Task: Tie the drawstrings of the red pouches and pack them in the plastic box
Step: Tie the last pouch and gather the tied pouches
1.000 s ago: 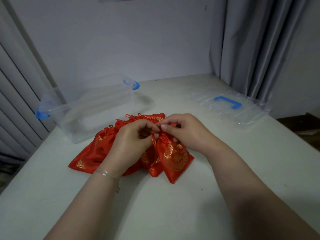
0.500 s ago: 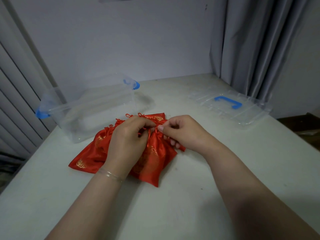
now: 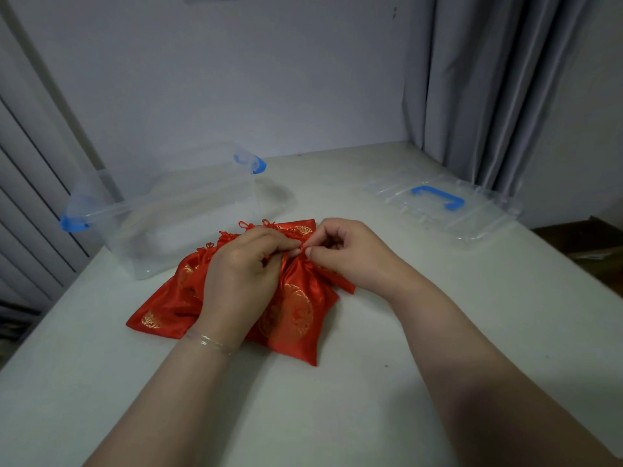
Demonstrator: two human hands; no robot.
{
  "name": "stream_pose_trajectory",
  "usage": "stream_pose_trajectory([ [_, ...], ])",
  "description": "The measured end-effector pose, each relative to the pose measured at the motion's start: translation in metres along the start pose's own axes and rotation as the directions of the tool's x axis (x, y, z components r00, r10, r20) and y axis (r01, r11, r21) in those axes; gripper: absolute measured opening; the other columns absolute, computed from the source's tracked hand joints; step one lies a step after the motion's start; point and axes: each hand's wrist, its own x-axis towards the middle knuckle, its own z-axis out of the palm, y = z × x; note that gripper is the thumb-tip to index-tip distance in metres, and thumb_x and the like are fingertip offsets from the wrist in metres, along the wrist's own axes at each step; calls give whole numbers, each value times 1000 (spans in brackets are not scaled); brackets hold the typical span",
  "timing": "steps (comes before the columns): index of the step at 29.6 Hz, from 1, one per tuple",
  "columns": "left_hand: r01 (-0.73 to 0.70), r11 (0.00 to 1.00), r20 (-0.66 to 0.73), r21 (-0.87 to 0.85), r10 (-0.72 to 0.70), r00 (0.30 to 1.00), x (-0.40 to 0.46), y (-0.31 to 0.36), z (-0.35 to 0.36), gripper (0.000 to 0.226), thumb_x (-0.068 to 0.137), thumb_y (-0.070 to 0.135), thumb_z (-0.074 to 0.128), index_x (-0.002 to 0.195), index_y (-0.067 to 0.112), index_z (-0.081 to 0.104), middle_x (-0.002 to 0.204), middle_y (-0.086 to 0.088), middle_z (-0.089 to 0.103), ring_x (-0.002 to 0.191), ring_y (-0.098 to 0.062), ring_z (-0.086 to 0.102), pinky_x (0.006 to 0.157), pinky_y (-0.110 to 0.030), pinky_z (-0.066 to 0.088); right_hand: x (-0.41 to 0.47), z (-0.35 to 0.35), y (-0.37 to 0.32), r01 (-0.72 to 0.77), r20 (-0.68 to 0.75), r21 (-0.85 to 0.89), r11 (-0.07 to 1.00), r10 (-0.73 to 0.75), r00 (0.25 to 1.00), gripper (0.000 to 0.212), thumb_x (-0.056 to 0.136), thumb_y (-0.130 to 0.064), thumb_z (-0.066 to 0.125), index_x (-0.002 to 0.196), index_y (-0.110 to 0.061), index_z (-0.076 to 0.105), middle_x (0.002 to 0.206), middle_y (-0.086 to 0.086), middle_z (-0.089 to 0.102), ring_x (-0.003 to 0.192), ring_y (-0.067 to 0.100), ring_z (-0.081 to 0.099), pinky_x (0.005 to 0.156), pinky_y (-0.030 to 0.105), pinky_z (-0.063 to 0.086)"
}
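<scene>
On the white table (image 3: 337, 416), the top red pouch (image 3: 296, 318) lies flat, its long axis running from its near bottom corner away to its gathered mouth. It is shiny red satin with a gold round emblem. The left hand (image 3: 242, 274) and right hand (image 3: 350, 254), fingers curled, pinch its drawstring (image 3: 302, 248) at the mouth. More red pouches (image 3: 168, 308) lie beneath. Beyond stand the open plastic box (image 3: 175, 227) and its lid (image 3: 472, 217).

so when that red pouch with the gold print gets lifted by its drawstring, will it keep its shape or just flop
It will probably flop: the red pouch lies flat and creased on the table, gathered at the neck where both hands pinch it. Its glossy fabric looks satiny, so it may slip in the fingers. It seems thin and unfilled, so it is likely light.
</scene>
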Motion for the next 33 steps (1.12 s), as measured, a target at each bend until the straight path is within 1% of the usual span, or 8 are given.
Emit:
stream_pose_trajectory([
  [6, -13, 991, 27, 130, 10, 1000, -1, 3, -4, 14, 89, 26, 60, 83, 19, 70, 79, 8, 68, 73, -10, 61, 64, -26, 46, -1, -2, 1, -80, -204, -263, 962, 25, 979, 8, 79, -24, 58, 71, -22, 55, 66, -8, 57, 64, 9, 53, 62, 28, 43],
  [10, -59, 948, 88, 314, 33, 996, 1, 10, -6, 13, 90, 28, 56, 80, 23, 63, 74, 8, 62, 71, -13, 56, 54, -25, 36, -2, -3, 1, -138, -190, -442, 887, 58, 980, 7, 81, -32, 54, 76, -27, 52, 78, -10, 58, 80, 14, 57, 69, 32, 46],
  [15, -122, 957, 210, 263, 66, 975, -1, 13, -2, 16, 89, 27, 50, 80, 19, 61, 75, 6, 59, 74, -20, 56, 55, -36, 46, 2, -7, 8, -195, -180, -502, 842, 120, 976, 7, 82, -31, 54, 83, -25, 56, 86, -7, 61, 86, 17, 59, 71, 32, 45],
  [20, -195, 955, 249, 224, 138, 959, 1, 13, 2, 19, 92, 27, 50, 80, 16, 60, 81, 3, 54, 76, -20, 47, 69, -33, 41, 4, -9, 13, -205, -177, -410, 889, 144, 974, 6, 81, -27, 55, 79, -21, 56, 76, -6, 60, 76, 17, 58, 70, 35, 49],
  [23, -182, 967, 211, 176, 144, 967, 2, 12, 0, 18, 92, 26, 54, 81, 15, 63, 94, 4, 58, 85, -20, 48, 77, -30, 41, 7, -8, 8, -277, -114, -87, 957, 267, 957, 14, 83, -15, 53, 69, -15, 55, 60, 0, 57, 55, 15, 53, 55, 30, 47],
  [27, -133, 990, 148, -35, 137, 979, 2, 20, 0, 19, 87, 23, 58, 70, 14, 63, 96, 13, 67, 91, -14, 49, 85, -20, 37, 6, -5, 4, -387, 52, 337, 858, 393, 918, 15, 82, -7, 50, 70, -15, 53, 50, -5, 50, 47, 10, 43, 49, 24, 36],
  [30, 5, 972, 194, -237, 42, 980, -1, 27, -1, 22, 85, 26, 57, 66, 17, 63, 90, 16, 70, 90, -9, 51, 83, -14, 36, 6, -1, 7, -370, 54, 293, 882, 371, 927, 15, 82, -8, 48, 70, -15, 54, 52, -4, 45, 45, 9, 40, 43, 20, 34],
  [33, 247, 914, 232, -322, -176, 957, 0, 25, -2, 25, 86, 36, 53, 69, 23, 67, 78, 9, 68, 84, -9, 56, 77, -19, 41, 6, 3, 9, -295, 52, 188, 937, 290, 956, 20, 89, -11, 46, 71, -18, 52, 59, 0, 47, 49, 10, 43, 45, 23, 37],
])
